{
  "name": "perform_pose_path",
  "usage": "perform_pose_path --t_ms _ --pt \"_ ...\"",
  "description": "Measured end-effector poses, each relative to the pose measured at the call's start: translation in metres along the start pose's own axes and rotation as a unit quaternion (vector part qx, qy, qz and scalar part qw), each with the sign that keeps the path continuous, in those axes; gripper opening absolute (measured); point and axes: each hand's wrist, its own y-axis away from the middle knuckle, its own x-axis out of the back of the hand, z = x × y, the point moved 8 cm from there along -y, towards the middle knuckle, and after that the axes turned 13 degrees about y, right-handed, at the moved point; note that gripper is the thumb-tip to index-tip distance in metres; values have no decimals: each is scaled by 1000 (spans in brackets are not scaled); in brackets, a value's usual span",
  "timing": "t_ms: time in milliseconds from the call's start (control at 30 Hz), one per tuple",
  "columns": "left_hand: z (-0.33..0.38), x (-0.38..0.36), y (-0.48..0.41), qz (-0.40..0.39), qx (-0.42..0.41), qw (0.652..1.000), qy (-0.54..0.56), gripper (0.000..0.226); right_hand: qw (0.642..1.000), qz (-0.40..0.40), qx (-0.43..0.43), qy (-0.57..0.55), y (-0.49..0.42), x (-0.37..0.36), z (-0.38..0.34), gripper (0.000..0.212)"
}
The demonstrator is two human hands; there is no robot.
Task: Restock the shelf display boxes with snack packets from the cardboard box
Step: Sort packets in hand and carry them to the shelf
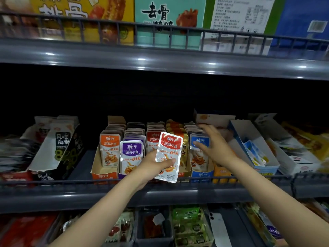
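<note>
The left hand (151, 166) has its grip clamped on a red packet (168, 156), held upright just in front of the red row (153, 139); the right hand (211, 147), fingers apart and empty, rests against the blue row (198, 148). Best to part the red row first, then slide the packet in upright, label forward. The shelf (160, 193) is grey metal with a low rail, in dim store lighting. The cardboard box is out of view.

The lower part of the red packet (168, 155) is covered by the left hand (154, 166). The blue packets (199, 154) are partly hidden behind the right hand (214, 148). The far shelf depth is lost in darkness. Packets at the far left (16, 152) are blurred, and the upper boxes (169, 15) are cut off by the top edge.
</note>
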Motion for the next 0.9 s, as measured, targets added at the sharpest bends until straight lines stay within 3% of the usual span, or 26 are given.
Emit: perform_pose_path --t_ms 100,233,400,533,700,900 --pt "6 3 4 -7 -21 1000 -6 22 991 -40 1 -126 -2 0 -43 55" --pt "16 13 9 -13 -53 998 -36 16 953 -171 5 -250 -5 -18 -89 56" --pt "22 46 11 58 -99 991 -71 28 954 -159 7 -254 -17 -20 -109 49" --pt "32 82 14 131 -211 939 -239 61 966 -82 -16 -245 -40 -6 -105 41" --pt "23 91 9 88 -230 856 -454 96 988 -80 -3 -132 -61 -21 -110 40" --pt "6 94 3 68 -220 849 -475 102 991 -121 13 -57 -68 -61 -111 40"
